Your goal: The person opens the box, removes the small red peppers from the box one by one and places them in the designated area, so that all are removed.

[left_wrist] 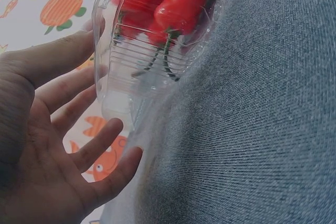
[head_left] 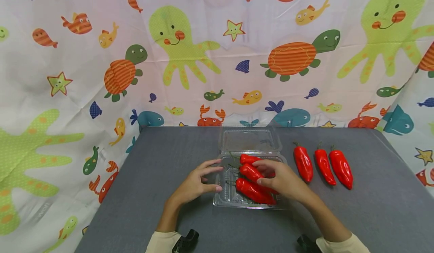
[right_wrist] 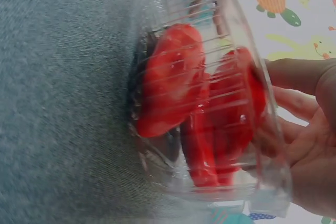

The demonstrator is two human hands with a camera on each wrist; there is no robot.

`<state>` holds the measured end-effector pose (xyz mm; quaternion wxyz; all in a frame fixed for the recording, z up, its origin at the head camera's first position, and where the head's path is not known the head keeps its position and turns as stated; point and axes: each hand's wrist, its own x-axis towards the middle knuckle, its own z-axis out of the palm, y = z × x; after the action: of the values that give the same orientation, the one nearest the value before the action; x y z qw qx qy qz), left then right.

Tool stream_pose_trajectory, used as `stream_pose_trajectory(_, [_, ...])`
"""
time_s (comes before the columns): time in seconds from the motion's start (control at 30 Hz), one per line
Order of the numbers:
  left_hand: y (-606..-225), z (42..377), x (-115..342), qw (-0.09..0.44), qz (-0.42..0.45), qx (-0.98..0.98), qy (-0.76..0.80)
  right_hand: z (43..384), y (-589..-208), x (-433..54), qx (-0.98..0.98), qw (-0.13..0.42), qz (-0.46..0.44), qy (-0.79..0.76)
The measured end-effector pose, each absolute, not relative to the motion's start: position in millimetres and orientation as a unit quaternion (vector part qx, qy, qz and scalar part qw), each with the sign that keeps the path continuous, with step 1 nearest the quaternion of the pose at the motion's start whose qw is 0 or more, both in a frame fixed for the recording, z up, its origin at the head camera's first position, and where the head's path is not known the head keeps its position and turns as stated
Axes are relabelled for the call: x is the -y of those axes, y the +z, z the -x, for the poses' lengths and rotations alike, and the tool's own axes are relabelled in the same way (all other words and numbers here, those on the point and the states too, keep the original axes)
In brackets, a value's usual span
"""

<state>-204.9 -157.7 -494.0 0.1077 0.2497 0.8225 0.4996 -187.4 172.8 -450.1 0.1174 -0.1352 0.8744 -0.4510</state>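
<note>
A clear plastic clamshell container point(head_left: 237, 205) lies open on the table with several red peppers inside. My right hand point(head_left: 283, 179) reaches over its right side and holds a red pepper point(head_left: 250, 172) between thumb and fingers, on top of the others. One pepper point(head_left: 254, 191) lies along the front of the container, another point(head_left: 247, 158) towards the back. My left hand point(head_left: 193, 183) is at the left rim, fingers spread and thumb apart, gripping nothing. In the left wrist view its thumb and fingers come close to the clear wall point(left_wrist: 107, 85); contact is hard to tell.
Three more red peppers point(head_left: 323, 166) lie in a row right of the container. The raised clear lid point(head_left: 251, 140) leans back at the table's far edge. A grey cloth covers the table point(head_left: 142, 151), and a sea-animal curtain point(head_left: 203, 95) hangs behind.
</note>
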Motion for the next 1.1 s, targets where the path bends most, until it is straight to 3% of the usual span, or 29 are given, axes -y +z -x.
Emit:
stream_pose_trajectory(0.43, [-494,205,158,0.107,-0.250,-0.822,0.500,181,-439,-182,-0.871,0.097,0.135,-0.463])
stream_pose_trajectory(1.1, [-495,205,158,0.104,-0.250,-0.821,0.503,169,-419,-231,-0.869,-0.002,0.082,-0.488])
